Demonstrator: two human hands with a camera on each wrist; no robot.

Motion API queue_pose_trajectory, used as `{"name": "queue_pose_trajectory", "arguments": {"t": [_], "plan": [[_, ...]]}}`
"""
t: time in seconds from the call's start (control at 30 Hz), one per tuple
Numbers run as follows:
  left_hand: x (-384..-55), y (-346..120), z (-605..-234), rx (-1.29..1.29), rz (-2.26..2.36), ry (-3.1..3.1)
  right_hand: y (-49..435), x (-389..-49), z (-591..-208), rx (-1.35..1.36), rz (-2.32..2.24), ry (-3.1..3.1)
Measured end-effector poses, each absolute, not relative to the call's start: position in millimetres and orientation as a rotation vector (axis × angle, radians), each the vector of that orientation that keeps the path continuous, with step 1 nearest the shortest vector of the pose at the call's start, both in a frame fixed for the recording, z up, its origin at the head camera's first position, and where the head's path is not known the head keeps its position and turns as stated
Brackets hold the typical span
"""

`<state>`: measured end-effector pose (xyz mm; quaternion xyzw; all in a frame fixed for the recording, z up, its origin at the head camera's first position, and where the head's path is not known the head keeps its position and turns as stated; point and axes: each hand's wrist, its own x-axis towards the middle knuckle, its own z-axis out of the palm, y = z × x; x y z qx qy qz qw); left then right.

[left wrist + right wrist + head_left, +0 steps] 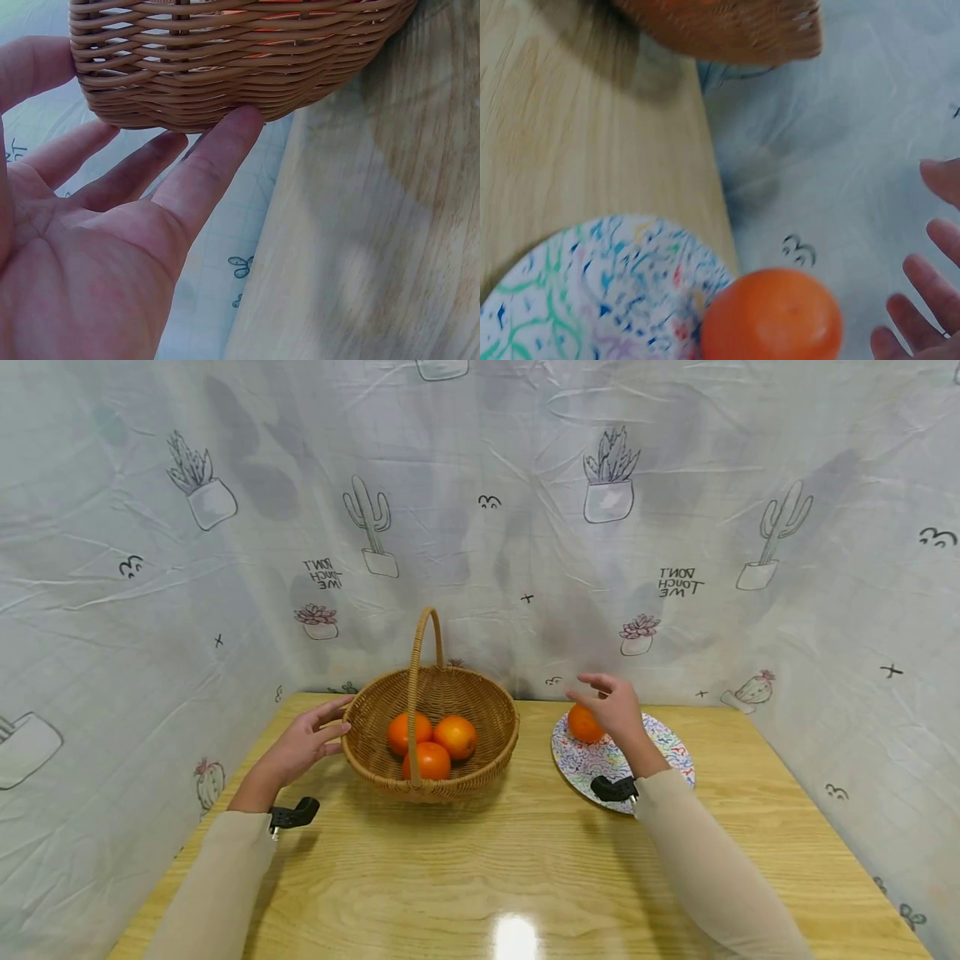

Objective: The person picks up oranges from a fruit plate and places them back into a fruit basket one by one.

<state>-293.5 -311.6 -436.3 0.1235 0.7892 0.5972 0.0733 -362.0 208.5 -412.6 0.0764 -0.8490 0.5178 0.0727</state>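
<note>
A brown wicker basket with a tall arched handle stands on the table, left of centre. Inside it lie three oranges, close together. My left hand rests its fairly straight, spread fingers against the outside of the basket's left wall, as the left wrist view shows on the woven side. On the right, another orange sits at the far left part of a round, colourfully speckled plate. My right hand hovers just over that orange, and in the right wrist view its fingers are spread apart from the fruit.
A light wooden table carries everything, with a bright reflection near its front. Close behind it hangs a pale cloth printed with cacti, which also runs along both sides. Each wrist bears a small black device.
</note>
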Motion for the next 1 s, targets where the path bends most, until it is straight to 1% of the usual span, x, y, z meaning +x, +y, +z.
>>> {"name": "queue_pose_trajectory", "arguments": {"t": [0.2,0.3,0.67,1.0], "plan": [[-294.7,-311.0,-436.5,0.37,1.78,2.388,218.6,-366.0,-428.0,0.143,1.419,-2.641],[-294.1,-310.5,-436.0,0.376,1.786,2.385,221.7,-366.3,-433.9,0.143,1.39,-2.666],[-293.8,-312.2,-434.8,0.379,1.803,2.374,226.2,-368.1,-448.2,0.11,1.479,-2.745],[-293.1,-311.6,-438.2,0.362,1.803,2.377,227.4,-365.1,-453.8,0.055,1.436,-2.79]]}}
